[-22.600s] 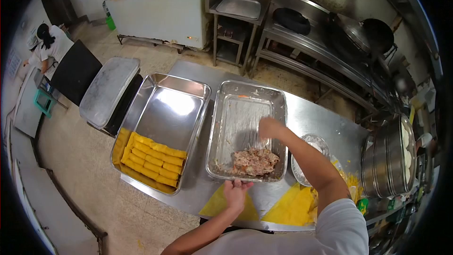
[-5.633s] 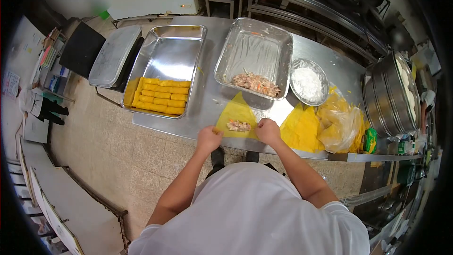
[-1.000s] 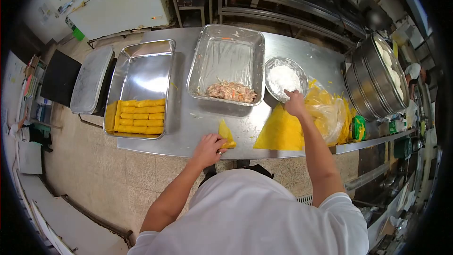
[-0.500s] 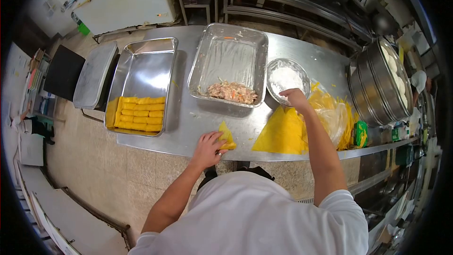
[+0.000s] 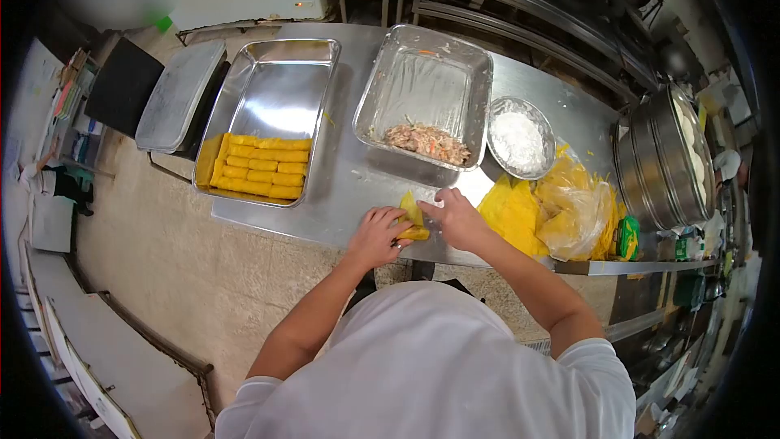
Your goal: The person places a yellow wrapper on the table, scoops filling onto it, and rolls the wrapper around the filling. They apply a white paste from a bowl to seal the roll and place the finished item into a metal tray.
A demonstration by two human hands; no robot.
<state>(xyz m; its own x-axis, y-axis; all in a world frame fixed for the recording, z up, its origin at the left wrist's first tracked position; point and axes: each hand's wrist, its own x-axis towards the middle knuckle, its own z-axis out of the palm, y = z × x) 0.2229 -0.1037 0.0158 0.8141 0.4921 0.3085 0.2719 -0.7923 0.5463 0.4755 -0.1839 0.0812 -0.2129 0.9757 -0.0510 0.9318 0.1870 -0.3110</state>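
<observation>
My left hand (image 5: 379, 236) is closed around a partly rolled yellow spring roll (image 5: 416, 233) at the table's near edge. Its wrapper's pointed flap (image 5: 410, 208) still stands up, unrolled, on the far side. Just right of that flap is my right hand (image 5: 457, 218), its fingers apart with one reaching to the flap's edge, and nothing in its grasp. A pile of yellow wrappers (image 5: 513, 213) lies by my right forearm. Beyond it stands a metal bowl of white paste or powder (image 5: 518, 142). Shredded filling (image 5: 426, 143) sits at the near end of a deep metal pan (image 5: 367, 132).
At the left, a steel tray (image 5: 322, 85) holds rows of finished yellow rolls (image 5: 262, 167). A clear plastic bag (image 5: 573, 215) lies beside the wrappers. Stacked steamers (image 5: 654, 164) stand at the table's right end, near a green packet (image 5: 627, 237).
My right hand has come from the bowl to the wrapper's flap. The left hand stays on the roll. The view has shifted, moving the table's contents rightward.
</observation>
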